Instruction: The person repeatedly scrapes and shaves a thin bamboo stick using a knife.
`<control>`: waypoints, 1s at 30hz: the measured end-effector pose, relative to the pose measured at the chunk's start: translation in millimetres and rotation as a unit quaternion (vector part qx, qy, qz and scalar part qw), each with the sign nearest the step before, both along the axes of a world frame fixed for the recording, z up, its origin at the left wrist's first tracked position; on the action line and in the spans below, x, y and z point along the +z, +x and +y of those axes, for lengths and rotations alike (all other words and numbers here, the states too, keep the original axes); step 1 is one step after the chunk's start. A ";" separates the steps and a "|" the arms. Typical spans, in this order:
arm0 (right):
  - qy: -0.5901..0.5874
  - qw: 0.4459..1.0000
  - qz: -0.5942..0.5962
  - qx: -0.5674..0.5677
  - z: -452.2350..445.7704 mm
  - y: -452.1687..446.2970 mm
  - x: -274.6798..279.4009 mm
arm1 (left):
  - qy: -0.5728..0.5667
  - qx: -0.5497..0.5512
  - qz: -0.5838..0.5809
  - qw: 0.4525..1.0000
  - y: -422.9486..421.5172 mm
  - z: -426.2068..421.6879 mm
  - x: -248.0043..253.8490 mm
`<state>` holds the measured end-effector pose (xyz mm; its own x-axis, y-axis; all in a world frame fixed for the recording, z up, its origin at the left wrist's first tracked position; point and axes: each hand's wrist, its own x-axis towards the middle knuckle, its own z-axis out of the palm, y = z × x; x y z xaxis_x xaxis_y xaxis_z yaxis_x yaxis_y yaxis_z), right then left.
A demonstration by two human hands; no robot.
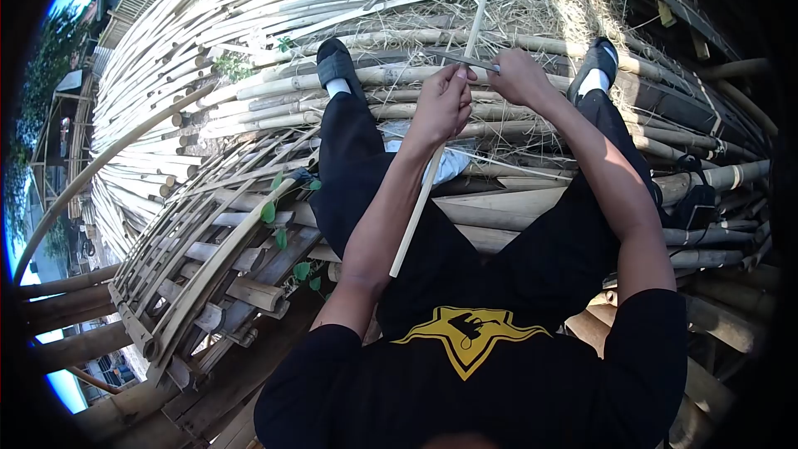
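A long, pale bamboo strip [417, 218] runs from over my lap up past my hands. My left hand [441, 106] is closed around its middle, thumb uppermost. My right hand [519, 78] grips a knife [470, 61]; its handle is hidden in the fist. The thin blade points left and crosses the strip just beyond my left thumb. At this spot the blade seems to touch the strip, though I cannot tell how deep it sits.
Bamboo poles [274, 83] lie in rows under and around my legs. Thin shavings [532, 8] are scattered ahead. A slatted bamboo frame [216, 266] stands at left, a whitish plastic bag [451, 165] lies between my knees, and a black pouch [694, 199] sits at right.
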<state>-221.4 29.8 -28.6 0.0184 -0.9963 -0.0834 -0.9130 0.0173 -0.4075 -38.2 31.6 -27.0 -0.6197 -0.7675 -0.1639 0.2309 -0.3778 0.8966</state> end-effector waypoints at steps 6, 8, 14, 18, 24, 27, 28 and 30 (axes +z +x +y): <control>-0.017 0.994 0.064 -0.092 -14.1 -10.0 -3.1 | 0.005 0.016 -0.031 0.999 -5.7 -5.4 -0.2; 0.023 0.979 0.060 -0.195 -30.2 -44.1 -7.8 | 0.007 -0.020 -0.013 1.000 0.8 6.1 8.1; -0.039 0.948 0.009 -0.315 -29.4 -117.1 21.6 | 0.003 -0.027 0.012 1.000 12.1 -8.7 11.7; 0.072 0.937 -0.277 -0.199 -34.5 -61.0 -3.2 | 0.018 0.044 -0.027 0.998 11.7 -14.0 12.4; 0.046 0.841 -0.511 -0.170 -7.8 14.9 17.7 | 0.004 -0.046 -0.028 0.999 -6.1 -6.0 4.7; 0.031 0.821 -0.539 -0.187 -15.9 2.2 19.8 | 0.011 -0.028 -0.053 0.998 -7.7 -2.7 10.4; 0.006 0.825 -0.533 -0.189 -18.6 -3.3 22.3 | 0.016 -0.025 -0.054 0.998 -7.4 -2.0 13.4; -0.025 0.822 -0.527 -0.215 -21.0 -10.7 30.4 | 0.000 -0.049 -0.070 0.996 -6.3 -2.7 12.4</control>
<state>-232.1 8.8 1.8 -0.2996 -0.9317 -0.2055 0.0345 0.2047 -0.9782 -44.5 28.9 -14.6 -0.6622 -0.7051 -0.2535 0.0656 -0.3915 0.9178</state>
